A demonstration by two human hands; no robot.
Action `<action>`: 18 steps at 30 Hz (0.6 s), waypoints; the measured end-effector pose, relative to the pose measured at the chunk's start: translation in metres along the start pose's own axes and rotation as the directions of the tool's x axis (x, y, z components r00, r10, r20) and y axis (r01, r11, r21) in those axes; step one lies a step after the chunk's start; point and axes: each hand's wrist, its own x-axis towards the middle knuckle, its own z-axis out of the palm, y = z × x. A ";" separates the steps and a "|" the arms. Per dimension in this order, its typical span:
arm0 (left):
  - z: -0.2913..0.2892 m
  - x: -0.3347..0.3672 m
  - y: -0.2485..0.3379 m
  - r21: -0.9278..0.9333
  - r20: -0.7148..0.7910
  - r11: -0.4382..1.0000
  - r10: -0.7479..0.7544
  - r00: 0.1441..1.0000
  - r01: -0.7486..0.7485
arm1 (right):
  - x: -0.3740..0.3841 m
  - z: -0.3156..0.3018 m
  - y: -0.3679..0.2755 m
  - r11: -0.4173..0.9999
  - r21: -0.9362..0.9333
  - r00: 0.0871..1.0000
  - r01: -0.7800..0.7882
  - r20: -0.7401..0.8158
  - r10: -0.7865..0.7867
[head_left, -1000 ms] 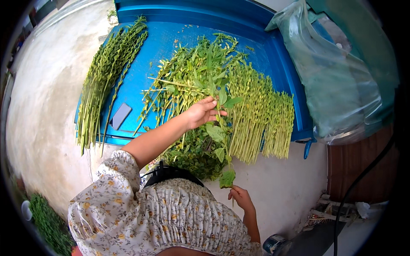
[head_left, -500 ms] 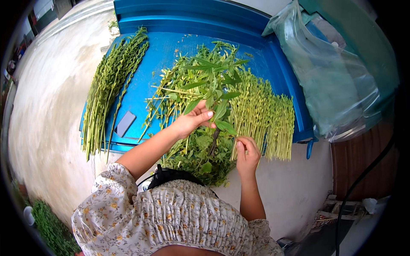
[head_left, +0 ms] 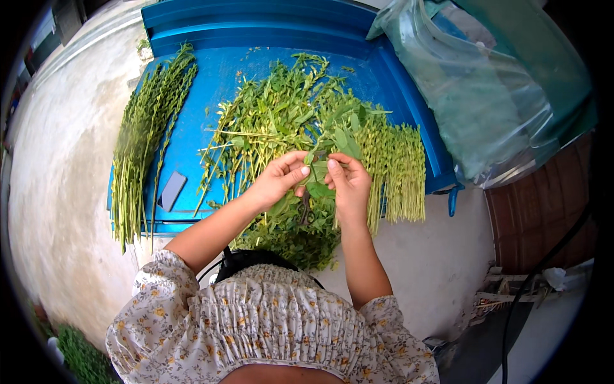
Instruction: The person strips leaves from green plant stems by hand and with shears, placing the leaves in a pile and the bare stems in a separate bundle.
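Observation:
Over the blue truck bed [head_left: 220, 61], my left hand [head_left: 283, 180] is closed on a green leafy stem [head_left: 345, 139] whose upper leaves point away from me. Right beside it, my right hand [head_left: 350, 185] pinches at the leaves of the same stem; its fingertips are partly hidden by foliage. Below and between the hands lies a dark scissor-like tool [head_left: 306, 208] on a heap of loose leaves [head_left: 291, 240]. A pile of cut leafy stalks [head_left: 265, 112] spreads just beyond my hands.
Trimmed stalks [head_left: 400, 173] lie in a neat row at the right. A bunch of long stalks [head_left: 144, 144] hangs over the bed's left edge, near a grey phone-like slab [head_left: 171, 191]. Clear and green plastic sheeting [head_left: 473, 96] drapes over the right side.
My right hand has moved up and inward from the row of stalks to the stem. The stem has tilted lower, and the view has shifted slightly.

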 end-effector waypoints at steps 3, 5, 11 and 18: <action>0.005 -0.002 0.003 -0.059 0.012 0.995 -0.075 0.997 0.075 | 0.001 -0.007 -0.007 0.974 -0.078 0.975 0.212 -0.042 -0.216; 0.009 -0.004 0.007 -0.049 0.037 0.993 -0.109 0.993 0.111 | 0.004 -0.012 -0.012 0.883 -0.251 0.914 0.397 0.018 -0.406; 0.016 -0.004 0.010 0.119 0.019 0.976 -0.186 0.982 0.182 | 0.002 -0.020 -0.033 0.691 -0.612 0.914 0.386 0.153 -0.375; 0.025 -0.009 0.014 0.463 0.028 0.881 -0.118 0.993 0.092 | -0.001 -0.029 -0.033 0.494 -0.743 0.876 0.451 0.263 -0.404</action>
